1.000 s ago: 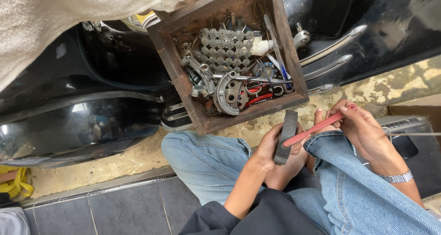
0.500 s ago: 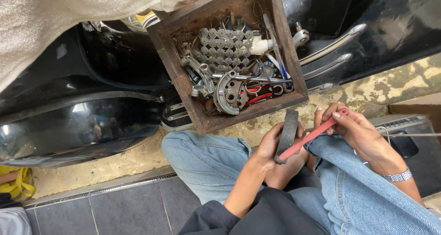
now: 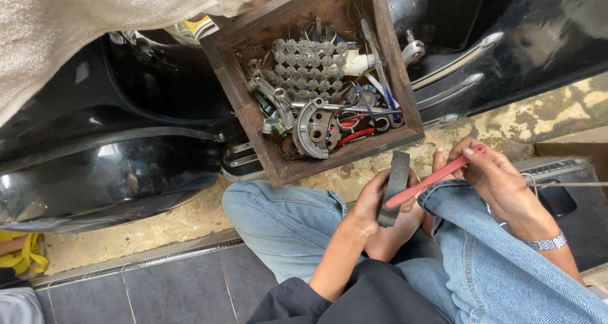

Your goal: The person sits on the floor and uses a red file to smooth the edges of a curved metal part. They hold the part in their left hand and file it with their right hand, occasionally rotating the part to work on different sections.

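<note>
My left hand (image 3: 370, 203) grips a dark curved metal piece (image 3: 395, 186), held upright between my knees. My right hand (image 3: 497, 175) pinches the upper end of a flat red strip (image 3: 434, 177), a thin file-like tool. The strip slants down to the left and its lower end lies against the dark piece. A metal watch (image 3: 546, 242) is on my right wrist. I sit in blue jeans (image 3: 285, 219) with both hands just below the wooden box.
A wooden box (image 3: 253, 118) full of wrenches, a toothed block and metal parts stands in front of my knees. Black scooter body panels (image 3: 114, 178) and chrome strips (image 3: 456, 61) lie behind it. A pale cloth (image 3: 82, 26) covers the upper left. Grey tiles (image 3: 158, 292) are at lower left.
The red strip has shifted a little along the dark piece, my right hand moving slightly up and right. The left hand has stayed in place.
</note>
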